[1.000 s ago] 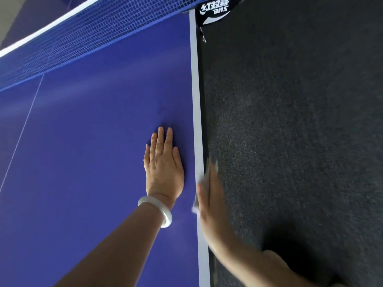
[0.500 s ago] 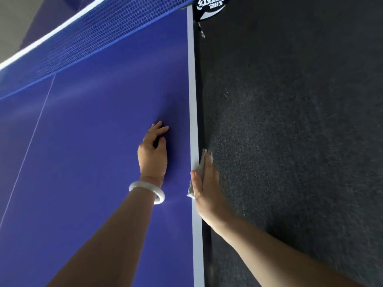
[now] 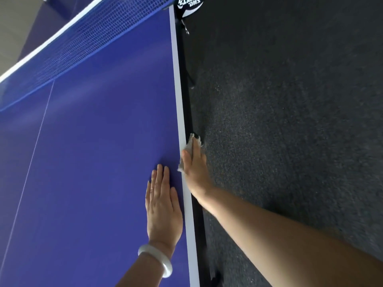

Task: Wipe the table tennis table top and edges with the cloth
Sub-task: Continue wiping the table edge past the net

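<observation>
The blue table tennis table [image 3: 93,162] fills the left of the view, with a white stripe along its right side edge [image 3: 179,100]. My left hand [image 3: 162,206] lies flat on the top, fingers straight, close to that stripe; a white bangle sits on its wrist. My right hand [image 3: 195,168] is at the table's side and presses a pale, frayed cloth [image 3: 189,147] against the edge with straight fingers. Most of the cloth is hidden under the hand.
The blue net [image 3: 83,44] with its white top band crosses the table at the top left. A black net post with a logo [image 3: 189,5] clamps at the table's corner. Dark speckled floor [image 3: 290,121] lies to the right of the table.
My left hand lifted with curled fingers half a second ago and now lies flat again. My right hand has slid the cloth forward along the edge towards the net.
</observation>
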A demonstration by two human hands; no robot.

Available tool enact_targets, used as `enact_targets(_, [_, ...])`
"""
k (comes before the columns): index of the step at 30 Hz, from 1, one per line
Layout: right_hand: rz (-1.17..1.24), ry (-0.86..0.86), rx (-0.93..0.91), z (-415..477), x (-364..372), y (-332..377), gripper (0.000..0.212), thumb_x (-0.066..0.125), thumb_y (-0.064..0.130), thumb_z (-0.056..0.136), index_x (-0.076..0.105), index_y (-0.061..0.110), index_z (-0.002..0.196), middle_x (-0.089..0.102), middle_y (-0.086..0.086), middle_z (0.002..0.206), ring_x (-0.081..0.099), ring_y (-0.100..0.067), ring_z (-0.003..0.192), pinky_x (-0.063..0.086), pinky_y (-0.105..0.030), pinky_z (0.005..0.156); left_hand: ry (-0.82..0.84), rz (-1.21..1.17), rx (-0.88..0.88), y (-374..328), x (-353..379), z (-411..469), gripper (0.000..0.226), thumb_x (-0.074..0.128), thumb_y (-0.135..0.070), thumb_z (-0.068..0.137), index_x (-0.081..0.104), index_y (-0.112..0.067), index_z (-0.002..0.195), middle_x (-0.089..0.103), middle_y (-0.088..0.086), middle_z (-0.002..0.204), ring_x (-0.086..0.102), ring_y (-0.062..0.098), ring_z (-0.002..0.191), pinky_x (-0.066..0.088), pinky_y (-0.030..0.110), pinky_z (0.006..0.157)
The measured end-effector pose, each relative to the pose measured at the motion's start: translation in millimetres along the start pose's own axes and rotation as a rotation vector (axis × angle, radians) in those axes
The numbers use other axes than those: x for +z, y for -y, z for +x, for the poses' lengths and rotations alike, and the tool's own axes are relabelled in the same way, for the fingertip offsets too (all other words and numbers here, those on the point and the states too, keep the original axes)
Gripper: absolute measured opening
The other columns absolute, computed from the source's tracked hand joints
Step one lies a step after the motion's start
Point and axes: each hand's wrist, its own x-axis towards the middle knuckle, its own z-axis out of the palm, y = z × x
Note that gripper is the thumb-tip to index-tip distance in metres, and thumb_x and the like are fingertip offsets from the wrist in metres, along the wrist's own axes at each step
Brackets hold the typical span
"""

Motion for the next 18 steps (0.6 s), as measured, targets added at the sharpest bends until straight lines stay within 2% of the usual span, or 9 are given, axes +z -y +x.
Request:
enact_targets(2, [0.036,-0.026,-0.1,-41.8,2.6,-15.6,0.056,0.03,0.041,0.106,0.009,0.033,0.158,0.01,0.01,0.165,0.018,0.016,0.139,0.024,-0.017,0.119,-0.001,-0.033,-0.01,0.8,0.4,0.0,0.059,0.013,-0.038,0.099,0.023,-0.021,0.155,0.013,-0.013,0.162,0.005,-0.001,0.15,0.008,0.034,0.125])
enact_targets(4, [0.06,-0.005,-0.139,-99.1,1.8,-41.9,0.051,0.025,0.045,0.105,0.008,0.04,0.153,0.005,0.027,0.163,0.003,0.017,0.145,0.01,-0.016,0.122,-0.007,-0.055,-0.001,3.3,1.6,-0.5,0.055,0.017,-0.032,0.101,0.024,-0.02,0.154,0.016,-0.01,0.163,0.007,0.001,0.15,0.008,0.034,0.125])
enact_targets(6, [0.05,0.089,-0.082,-154.7,-3.4,-69.6,0.046,0.024,0.05,0.106,0.006,0.05,0.148,0.001,0.037,0.158,0.0,0.018,0.144,0.006,-0.013,0.12,-0.02,-0.057,0.013,4.8,2.1,-0.9,0.053,0.02,-0.027,0.102,0.025,-0.019,0.154,0.019,-0.007,0.163,0.008,0.002,0.15,0.007,0.033,0.125])
enact_targets(8, [-0.016,0.21,0.002,-193.2,-9.9,-84.2,0.049,0.029,0.043,0.105,0.0,0.053,0.143,-0.003,0.034,0.156,-0.006,0.03,0.135,0.004,-0.006,0.115,-0.026,-0.058,0.024,5.3,1.0,-1.0,0.052,0.021,-0.025,0.103,0.026,-0.017,0.154,0.02,-0.006,0.163,0.009,0.004,0.151,0.006,0.033,0.125])
enact_targets(10, [-0.016,0.24,0.047,-197.2,-15.1,-78.1,0.054,0.034,0.034,0.106,-0.001,0.055,0.141,-0.004,0.035,0.152,-0.006,0.036,0.128,0.005,-0.002,0.112,-0.023,-0.058,0.032,4.2,-0.2,-1.3,0.052,0.021,-0.025,0.103,0.026,-0.016,0.154,0.019,-0.005,0.163,0.009,0.005,0.151,0.007,0.034,0.125])
enact_targets(12, [0.035,0.188,0.013,-170.5,-15.1,-61.7,0.052,0.034,0.041,0.106,0.004,0.052,0.147,0.002,0.033,0.155,0.002,0.03,0.135,0.007,-0.003,0.113,-0.015,-0.056,0.026,4.5,-0.7,-1.0,0.053,0.021,-0.025,0.102,0.025,-0.016,0.154,0.018,-0.006,0.162,0.009,0.006,0.151,0.008,0.036,0.125])
enact_targets(13, [0.05,0.17,-0.006,-148.7,-14.5,-51.8,0.053,0.033,0.043,0.106,0.007,0.047,0.152,0.006,0.026,0.16,0.006,0.02,0.142,0.009,-0.007,0.116,-0.014,-0.05,0.026,4.9,-0.7,-0.6,0.053,0.021,-0.025,0.102,0.025,-0.015,0.154,0.018,-0.006,0.162,0.009,0.006,0.151,0.009,0.037,0.124])
enact_targets(16, [0.111,0.154,-0.006,-84.2,-14.3,-23.4,0.061,0.036,0.03,0.108,0.005,0.022,0.16,0.007,0.002,0.167,0.012,-0.01,0.153,0.019,-0.04,0.125,-0.008,-0.042,0.036,4.2,-1.8,-0.7,0.054,0.02,-0.025,0.102,0.025,-0.015,0.155,0.016,-0.007,0.162,0.008,0.005,0.15,0.01,0.038,0.124])
enact_targets(18, [0.132,0.113,-0.04,-70.8,-14.4,-13.3,0.063,0.036,0.027,0.107,0.004,0.016,0.16,0.006,-0.002,0.167,0.013,-0.014,0.154,0.022,-0.044,0.124,-0.008,-0.044,0.04,3.4,-1.5,0.2,0.054,0.019,-0.026,0.102,0.025,-0.015,0.155,0.016,-0.007,0.161,0.008,0.005,0.15,0.01,0.037,0.124])
